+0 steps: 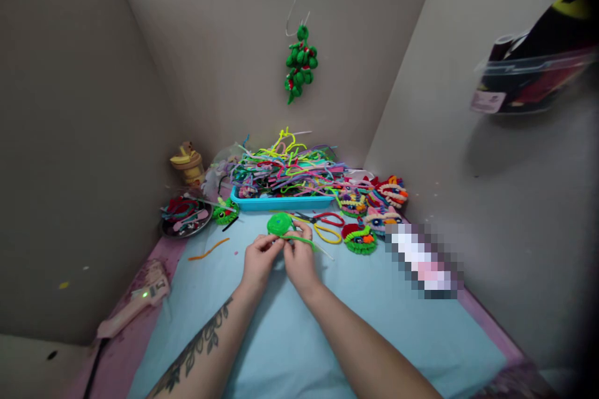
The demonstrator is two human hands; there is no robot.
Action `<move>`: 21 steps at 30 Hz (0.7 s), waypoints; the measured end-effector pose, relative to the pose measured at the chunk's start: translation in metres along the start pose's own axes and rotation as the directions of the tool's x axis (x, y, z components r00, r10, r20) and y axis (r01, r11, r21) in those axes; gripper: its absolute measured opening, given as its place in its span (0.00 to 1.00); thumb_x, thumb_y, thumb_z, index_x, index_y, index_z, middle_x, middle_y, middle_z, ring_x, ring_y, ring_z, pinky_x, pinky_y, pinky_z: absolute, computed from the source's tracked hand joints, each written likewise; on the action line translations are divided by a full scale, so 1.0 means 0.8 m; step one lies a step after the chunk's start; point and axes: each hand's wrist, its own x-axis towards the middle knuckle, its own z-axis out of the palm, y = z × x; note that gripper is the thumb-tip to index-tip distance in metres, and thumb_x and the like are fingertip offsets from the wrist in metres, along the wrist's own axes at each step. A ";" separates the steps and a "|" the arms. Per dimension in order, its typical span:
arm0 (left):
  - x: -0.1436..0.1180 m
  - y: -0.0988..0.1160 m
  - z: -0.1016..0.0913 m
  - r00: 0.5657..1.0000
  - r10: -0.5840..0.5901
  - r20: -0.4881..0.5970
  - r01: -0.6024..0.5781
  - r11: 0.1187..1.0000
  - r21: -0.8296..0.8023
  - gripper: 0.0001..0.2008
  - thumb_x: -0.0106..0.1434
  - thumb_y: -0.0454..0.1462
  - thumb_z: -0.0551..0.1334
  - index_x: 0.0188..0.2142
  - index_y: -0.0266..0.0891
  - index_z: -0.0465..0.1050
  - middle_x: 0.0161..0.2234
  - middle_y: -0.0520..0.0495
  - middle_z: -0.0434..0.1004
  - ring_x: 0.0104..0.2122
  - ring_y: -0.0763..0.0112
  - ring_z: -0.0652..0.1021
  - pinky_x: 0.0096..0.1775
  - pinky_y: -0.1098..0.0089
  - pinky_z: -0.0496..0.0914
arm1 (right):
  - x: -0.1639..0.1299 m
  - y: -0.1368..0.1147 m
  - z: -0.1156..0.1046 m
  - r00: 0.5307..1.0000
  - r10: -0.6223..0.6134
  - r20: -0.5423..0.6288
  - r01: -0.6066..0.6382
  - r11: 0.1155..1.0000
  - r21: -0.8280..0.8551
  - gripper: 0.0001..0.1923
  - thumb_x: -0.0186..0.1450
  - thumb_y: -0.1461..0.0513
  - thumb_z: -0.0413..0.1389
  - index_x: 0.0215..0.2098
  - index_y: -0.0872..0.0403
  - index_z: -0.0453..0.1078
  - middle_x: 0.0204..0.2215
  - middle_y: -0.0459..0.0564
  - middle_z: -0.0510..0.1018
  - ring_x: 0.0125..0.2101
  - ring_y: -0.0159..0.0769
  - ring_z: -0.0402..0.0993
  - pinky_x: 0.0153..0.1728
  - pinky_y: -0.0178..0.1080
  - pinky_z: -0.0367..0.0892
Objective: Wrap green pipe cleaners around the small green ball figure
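Note:
Both hands meet over the blue cloth [299,324]. My left hand [260,257] pinches the lower left edge of a green coiled pipe-cleaner disc [279,224]. My right hand [299,255] has its fingers closed on a green pipe cleaner [302,239] at the disc's lower edge; its pale end sticks out to the right. Just behind the right hand lie scissors [327,227] with red and yellow handles. Off to the left are an orange pipe cleaner [208,250] and a finished-looking green piece with eyes [225,212].
A blue tray [285,203] heaped with pipe cleaners stands at the back. Several colourful pipe-cleaner pieces [360,239] sit at right. A glue gun [135,305] with a lit green light lies left, near a metal dish [187,230]. Grey panels [224,62] enclose the table.

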 end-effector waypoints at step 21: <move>-0.007 0.005 0.006 0.985 -0.173 0.022 0.172 0.939 -0.298 0.08 0.43 0.37 0.69 0.24 0.34 0.76 0.23 0.49 0.75 0.26 0.73 0.71 0.33 0.72 0.64 | -0.003 -0.006 -0.005 0.996 -0.081 0.043 0.087 0.981 -0.173 0.12 0.58 0.69 0.48 0.34 0.53 0.72 0.48 0.54 0.61 0.50 0.43 0.57 0.50 0.46 0.58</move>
